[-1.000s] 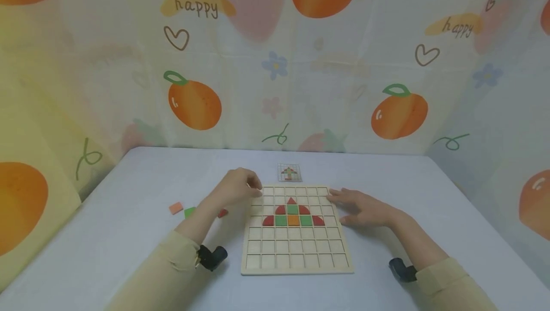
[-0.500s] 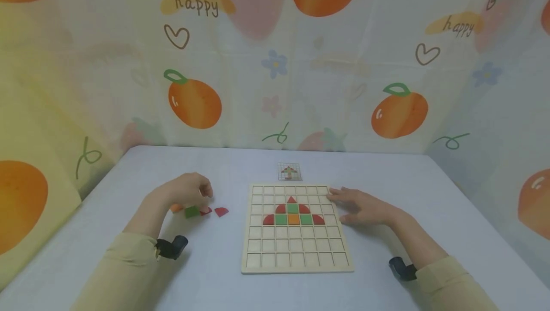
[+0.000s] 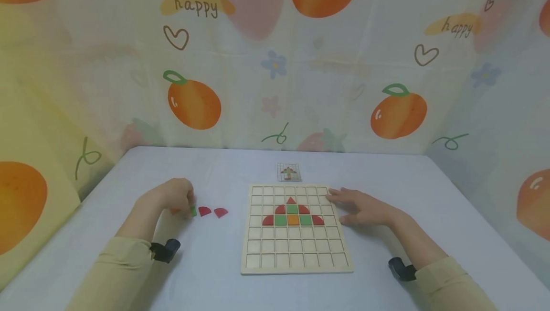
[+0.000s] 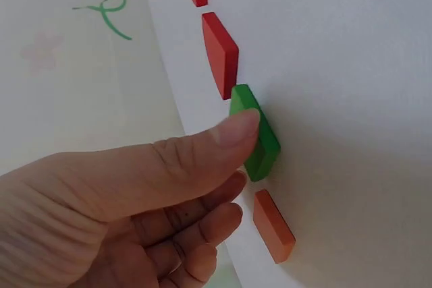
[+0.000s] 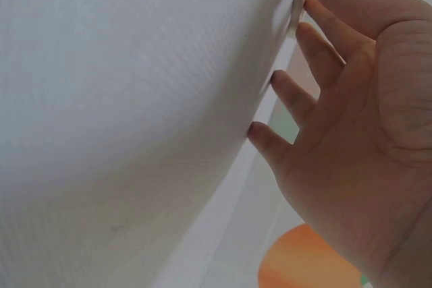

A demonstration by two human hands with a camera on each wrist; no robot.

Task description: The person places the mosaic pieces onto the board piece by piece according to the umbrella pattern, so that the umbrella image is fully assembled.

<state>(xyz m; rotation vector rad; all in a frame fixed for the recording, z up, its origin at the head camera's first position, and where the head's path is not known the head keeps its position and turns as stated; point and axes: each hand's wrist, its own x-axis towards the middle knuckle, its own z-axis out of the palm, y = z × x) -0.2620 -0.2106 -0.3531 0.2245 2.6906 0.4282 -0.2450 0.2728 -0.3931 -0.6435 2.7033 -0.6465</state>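
At the left of the table, my left hand (image 3: 172, 194) bends over a green block (image 4: 268, 143). In the left wrist view the thumb lies across this block, and the index fingertip shows at its lower end, pinching it. An orange block (image 4: 273, 227) lies just beside it, mostly covered by the hand in the head view. Two red quarter-round blocks, one nearer (image 3: 205, 211) and one farther right (image 3: 221, 212), lie in the same row. My right hand (image 3: 365, 207) rests with spread fingers along the right edge of the wooden grid board (image 3: 296, 246).
On the board, red, green and orange pieces (image 3: 293, 219) form a stepped, tree-like shape topped by a red triangle (image 3: 290, 200). Behind the board lies a small pattern card (image 3: 289, 172). A fruit-print cloth (image 3: 318, 86) stands behind the white table (image 3: 206, 277).
My left hand has moved from the board's upper left edge leftward to the loose blocks, and down onto the green one. The right hand stays at the board's right edge.
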